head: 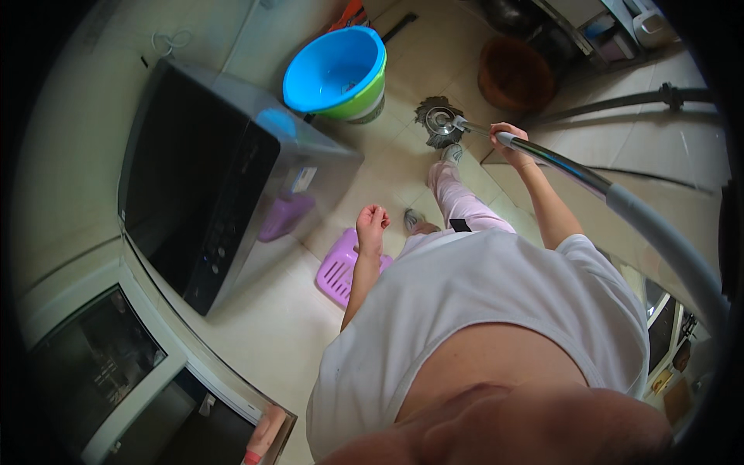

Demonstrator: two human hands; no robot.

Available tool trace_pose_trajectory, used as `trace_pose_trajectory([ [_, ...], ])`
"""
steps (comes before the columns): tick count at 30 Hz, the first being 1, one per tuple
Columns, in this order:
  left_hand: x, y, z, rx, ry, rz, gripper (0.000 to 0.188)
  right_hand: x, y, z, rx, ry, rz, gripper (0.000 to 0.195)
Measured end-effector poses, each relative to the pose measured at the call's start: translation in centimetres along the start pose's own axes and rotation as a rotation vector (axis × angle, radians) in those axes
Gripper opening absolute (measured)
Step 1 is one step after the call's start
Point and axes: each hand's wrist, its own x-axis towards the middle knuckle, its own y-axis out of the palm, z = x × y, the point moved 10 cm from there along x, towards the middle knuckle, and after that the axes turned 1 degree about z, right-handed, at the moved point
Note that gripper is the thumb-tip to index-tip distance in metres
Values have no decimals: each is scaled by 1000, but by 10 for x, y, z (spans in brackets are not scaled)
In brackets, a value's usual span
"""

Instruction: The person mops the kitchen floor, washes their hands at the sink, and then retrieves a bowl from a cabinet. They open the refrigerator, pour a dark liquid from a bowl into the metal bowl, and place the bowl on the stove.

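My right hand (511, 145) is wrapped around the lower part of a mop handle (572, 161), a chrome tube with grey plastic sections. The handle slants up past my right side to the edge of the picture. At its lower end a round mop head (440, 120) with dark grey strands rests on the tiled floor, just ahead of one of my shoes (451, 153). My left hand (372, 224) hangs in the air with its fingers curled in, and nothing shows in it. Below that hand, partly hidden by my forearm, is a purple slotted plastic basket (336, 273).
To the left stands a dark, glossy top-loading washing machine (197, 174). Beyond it, a blue basin (334, 70) sits in a green one (363, 96). A brown pot (514, 72) is at the far right, near a tiled ledge (628, 125). A window (99, 349) lies lower left.
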Motion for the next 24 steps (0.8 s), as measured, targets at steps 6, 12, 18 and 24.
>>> trace_pose_trajectory([
  [6, 85, 87, -44, 79, -3, 41, 3, 141, -29, -57, 178, 33, -172, 9],
  [12, 143, 149, -113, 82, 113, 32, 5, 273, -77, -32, 217, 64, -127, 9],
  [18, 179, 163, -162, 91, 87, 69, 6, 380, -85, 36, 181, 54, -41, 10],
  [24, 269, 206, -215, 68, 79, 98, 6, 518, -89, 77, 119, -52, -15, 17],
])
